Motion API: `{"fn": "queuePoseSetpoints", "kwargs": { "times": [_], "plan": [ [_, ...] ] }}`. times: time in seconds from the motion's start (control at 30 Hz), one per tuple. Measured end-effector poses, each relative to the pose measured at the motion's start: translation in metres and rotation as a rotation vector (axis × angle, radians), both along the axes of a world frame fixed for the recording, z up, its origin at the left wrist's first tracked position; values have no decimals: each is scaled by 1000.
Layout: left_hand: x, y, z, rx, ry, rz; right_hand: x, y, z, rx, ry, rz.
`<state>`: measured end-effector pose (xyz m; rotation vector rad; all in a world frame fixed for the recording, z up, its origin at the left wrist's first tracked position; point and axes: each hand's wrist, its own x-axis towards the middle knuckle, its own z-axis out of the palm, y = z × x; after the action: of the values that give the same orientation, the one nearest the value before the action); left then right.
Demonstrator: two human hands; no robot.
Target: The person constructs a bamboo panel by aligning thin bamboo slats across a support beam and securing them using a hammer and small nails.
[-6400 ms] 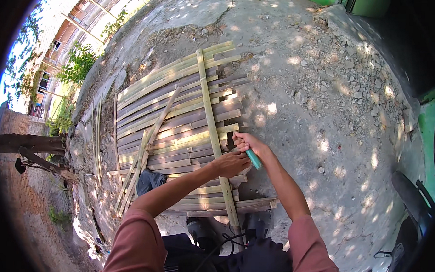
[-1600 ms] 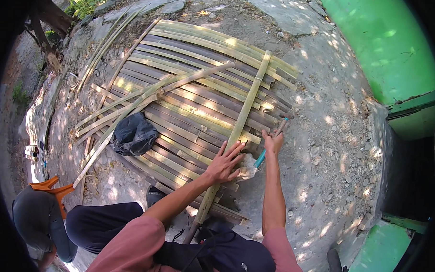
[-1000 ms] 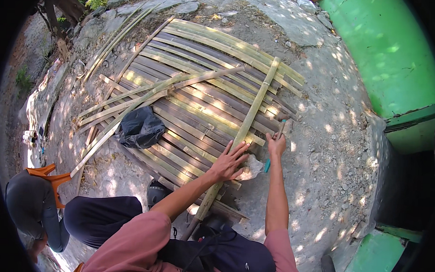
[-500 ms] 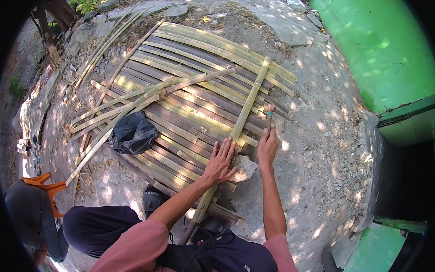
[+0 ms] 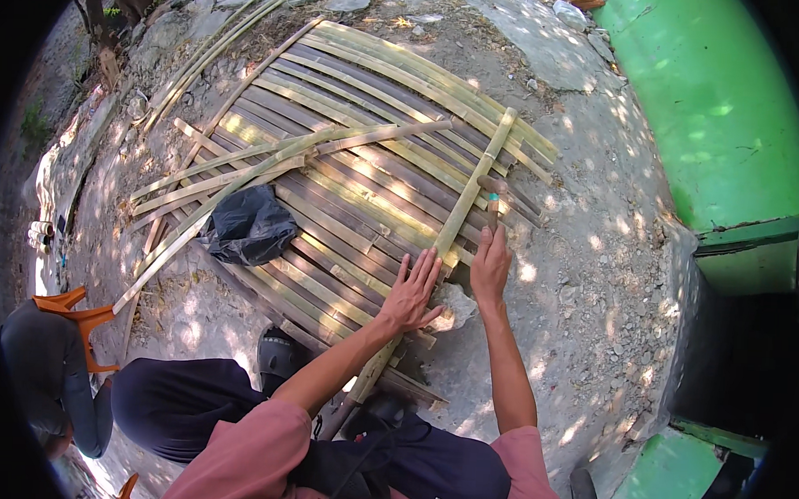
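Note:
My left hand lies with its fingers stretched out on a long bamboo crosspiece, pressing near its lower half. This piece runs across the ends of many split bamboo slats laid side by side as a panel. In my right hand is a hammer with a teal band below its head, gripped by the handle. Its head is over the slats' right edge, just right of the crosspiece; I cannot tell whether it touches. A pale stone sits under the panel's edge between my hands.
Loose bamboo strips cross over the panel at the left, beside a black plastic bag. More strips lie on the ground at the far left. A person sits by an orange stool. A green wall stands at the right.
The hammer head has turned and shows more of its length, nearer the crosspiece. My left hand stays on the bamboo. The whole view has shifted slightly.

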<state>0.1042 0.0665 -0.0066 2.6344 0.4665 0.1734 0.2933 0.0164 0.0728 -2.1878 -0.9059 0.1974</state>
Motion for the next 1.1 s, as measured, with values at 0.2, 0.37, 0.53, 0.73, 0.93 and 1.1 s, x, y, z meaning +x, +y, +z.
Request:
{"fn": "queuePoseSetpoints", "kwargs": {
  "times": [0.2, 0.37, 0.53, 0.73, 0.93, 1.1],
  "plan": [
    [12, -2, 5, -29, -21, -4, -3, -32, -52, -368, -41, 86],
    [5, -4, -1, -17, -48, 19, -16, -29, -52, -342, -3, 82],
    [2, -4, -1, -19, -78, 17, -7, -36, -45, -196, 136, 65],
    [0, 4, -5, -59, -142, 45, -36, -82, -45, -72, 252, -176],
    [-56, 12, 7, -300, -365, 293, -65, -172, -53, -136, 185, -275],
    [-140, 36, 17, -228, -297, 547, -109, -203, -54, -163, 195, -273]
  ]
}}
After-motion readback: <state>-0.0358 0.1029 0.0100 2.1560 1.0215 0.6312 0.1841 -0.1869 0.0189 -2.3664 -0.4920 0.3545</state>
